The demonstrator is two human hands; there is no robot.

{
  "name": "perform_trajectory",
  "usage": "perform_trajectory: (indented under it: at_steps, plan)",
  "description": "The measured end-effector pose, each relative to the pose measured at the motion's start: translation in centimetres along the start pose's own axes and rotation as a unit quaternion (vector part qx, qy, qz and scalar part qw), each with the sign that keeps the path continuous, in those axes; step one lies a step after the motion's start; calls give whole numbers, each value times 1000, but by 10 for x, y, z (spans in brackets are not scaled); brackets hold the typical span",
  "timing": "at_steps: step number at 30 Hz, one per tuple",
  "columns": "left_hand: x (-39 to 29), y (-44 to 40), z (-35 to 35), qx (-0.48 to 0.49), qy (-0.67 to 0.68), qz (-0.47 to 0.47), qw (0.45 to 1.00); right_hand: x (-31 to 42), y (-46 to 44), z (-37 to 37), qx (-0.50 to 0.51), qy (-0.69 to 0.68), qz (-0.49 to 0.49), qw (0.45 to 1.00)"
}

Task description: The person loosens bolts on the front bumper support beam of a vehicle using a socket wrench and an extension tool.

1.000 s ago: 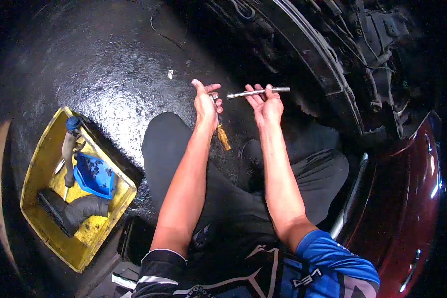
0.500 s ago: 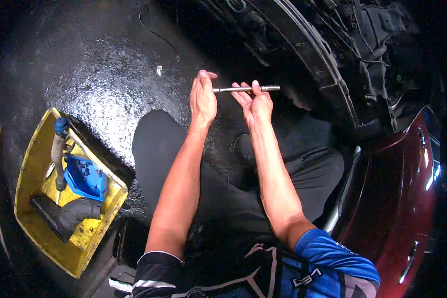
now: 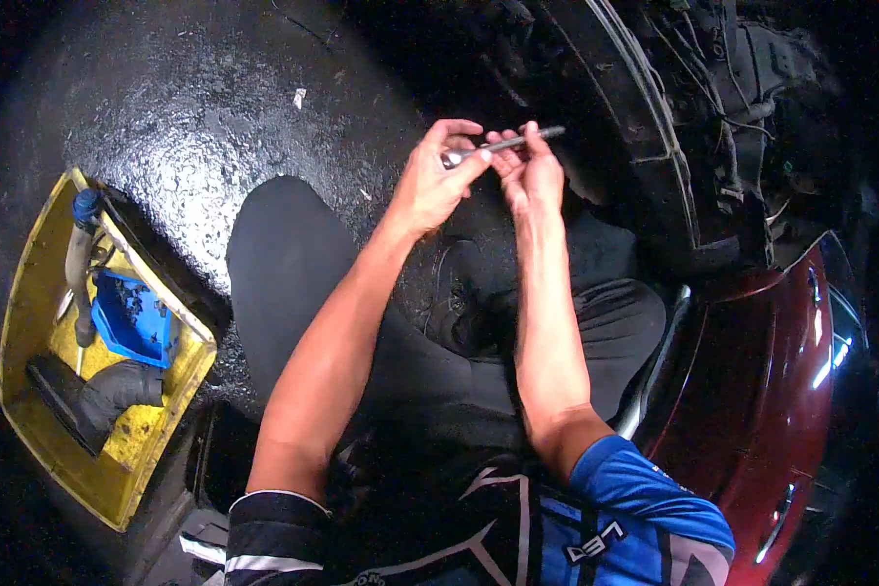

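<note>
My left hand closes its thumb and fingers round the left end of a slim metal extension bar. A shiny, rounded end shows at those fingers. Close by on the right, my right hand has the bar between thumb and fingers, palm turned up. The bar slants slightly upward to the right, and its far tip sticks out past my right thumb. Fingers cover parts of it. Both hands are held out above the dark floor, beyond my knees.
To the left stands a yellow bin holding a blue tray, a black elbow hose and a hose with a blue end. A dark red car panel lies right, below exposed car structure. Wet-looking floor spreads out ahead.
My left hand has gone from a flat palm at the bar's end to fingers closed round it. The hands are closer together, and the bar now tilts up to the right. The view has shifted slightly.
</note>
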State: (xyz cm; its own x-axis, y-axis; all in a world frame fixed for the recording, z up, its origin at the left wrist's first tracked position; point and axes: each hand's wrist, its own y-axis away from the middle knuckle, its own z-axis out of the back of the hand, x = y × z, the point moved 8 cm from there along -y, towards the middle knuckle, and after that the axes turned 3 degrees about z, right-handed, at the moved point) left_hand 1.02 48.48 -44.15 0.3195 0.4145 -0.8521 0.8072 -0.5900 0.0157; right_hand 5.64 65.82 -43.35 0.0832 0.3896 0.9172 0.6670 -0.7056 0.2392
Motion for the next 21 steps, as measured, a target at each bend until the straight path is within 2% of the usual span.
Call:
perform_trajectory:
  at_steps: [1, 2, 5, 8, 9, 12, 15, 16, 18, 19, 20, 21]
  plan:
    - [3, 1, -9, 2, 25, -1, 1000, 8, -1, 4, -7, 8, 10, 1000]
    - [6, -1, -18, 13, -20, -13, 1000, 17, -2, 8, -14, 15, 22, 1000]
    - [9, 1, -35, 33, -28, -2, 999, 41, -2, 15, -34, 54, 65, 996]
    - [13, 0, -41, 56, -125, 28, 990, 55, -2, 14, -16, 93, 76, 993]
    - [7, 0, -43, 40, -125, -17, 991, 58, -2, 13, -7, 103, 76, 992]
    - [9, -5, -50, 37, -122, -36, 991, 61, -9, 17, -11, 98, 72, 993]
    - [28, -14, -63, 63, -53, -15, 997, 65, -16, 23, -27, 103, 77, 991]
    - [35, -16, -67, 76, 34, 35, 996, 68, -16, 23, -31, 111, 79, 990]
    - [51, -8, -81, 105, 204, 139, 963, 71, -16, 23, -33, 158, 88, 983]
    - [54, -1, -88, 108, 290, 209, 928, 74, -14, 20, -32, 179, 89, 979]
    - [50, 3, -94, 118, 340, 206, 910, 77, -9, 18, -32, 200, 91, 975]
    - [50, 3, -97, 124, 329, 208, 913, 83, -4, 17, -26, 242, 88, 966]
